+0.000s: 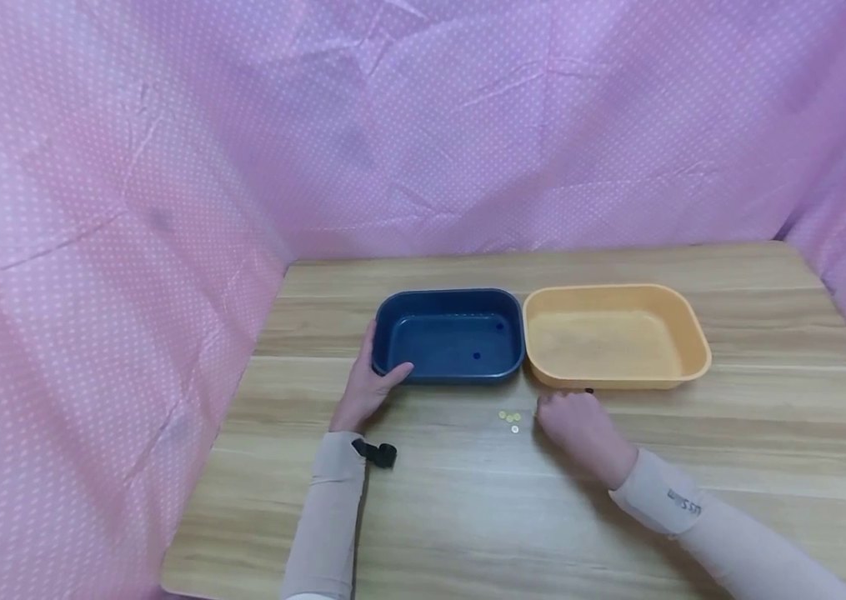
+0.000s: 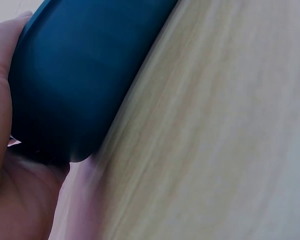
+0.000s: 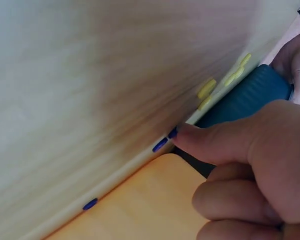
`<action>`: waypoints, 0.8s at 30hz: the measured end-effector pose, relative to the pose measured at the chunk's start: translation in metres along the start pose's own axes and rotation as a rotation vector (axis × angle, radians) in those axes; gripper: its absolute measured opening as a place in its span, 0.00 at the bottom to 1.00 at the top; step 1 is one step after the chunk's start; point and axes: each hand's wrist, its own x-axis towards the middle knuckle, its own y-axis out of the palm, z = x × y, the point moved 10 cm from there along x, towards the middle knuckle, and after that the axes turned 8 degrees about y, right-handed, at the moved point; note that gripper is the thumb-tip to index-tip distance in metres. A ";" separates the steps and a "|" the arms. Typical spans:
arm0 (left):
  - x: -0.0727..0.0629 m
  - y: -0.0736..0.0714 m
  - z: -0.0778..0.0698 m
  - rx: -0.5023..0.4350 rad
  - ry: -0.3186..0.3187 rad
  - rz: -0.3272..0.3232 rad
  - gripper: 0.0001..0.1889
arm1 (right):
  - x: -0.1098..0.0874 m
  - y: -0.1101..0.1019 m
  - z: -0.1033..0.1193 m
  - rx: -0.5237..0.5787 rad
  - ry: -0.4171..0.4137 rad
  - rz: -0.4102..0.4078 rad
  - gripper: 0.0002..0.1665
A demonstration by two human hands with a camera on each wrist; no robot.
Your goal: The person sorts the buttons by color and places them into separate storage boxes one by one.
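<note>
My left hand (image 1: pixel 367 385) grips the left front corner of a dark blue basin (image 1: pixel 443 379), thumb at the front rim and fingers along the left side. In the left wrist view the basin's wall (image 2: pixel 80 75) lies against that hand (image 2: pixel 25 195). My right hand (image 1: pixel 580 429) is down at the table before the yellow basin (image 1: pixel 618 385), lower fingers curled. In the right wrist view its thumb tip is at a small blue button (image 3: pixel 173 132), beside another blue button (image 3: pixel 160 145); the index finger is hidden. Several yellow buttons (image 1: pixel 509 419) lie left of this hand.
Two dark round pieces (image 1: pixel 477 356) lie inside the blue basin. One more blue button (image 3: pixel 90 204) is on the table by the yellow basin's front wall. The basins stand side by side on the wooden table (image 1: pixel 453 517). Pink dotted cloth (image 1: pixel 468 125) hangs behind and at the sides.
</note>
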 end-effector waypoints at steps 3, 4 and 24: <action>0.000 0.000 0.000 0.003 -0.011 -0.003 0.52 | 0.000 -0.001 -0.002 0.012 0.002 -0.004 0.09; 0.000 -0.001 -0.001 0.004 -0.012 -0.005 0.53 | -0.001 -0.001 -0.002 0.019 0.006 -0.001 0.09; -0.001 0.000 0.001 -0.007 -0.011 -0.012 0.52 | 0.015 -0.027 -0.019 0.440 0.210 0.130 0.03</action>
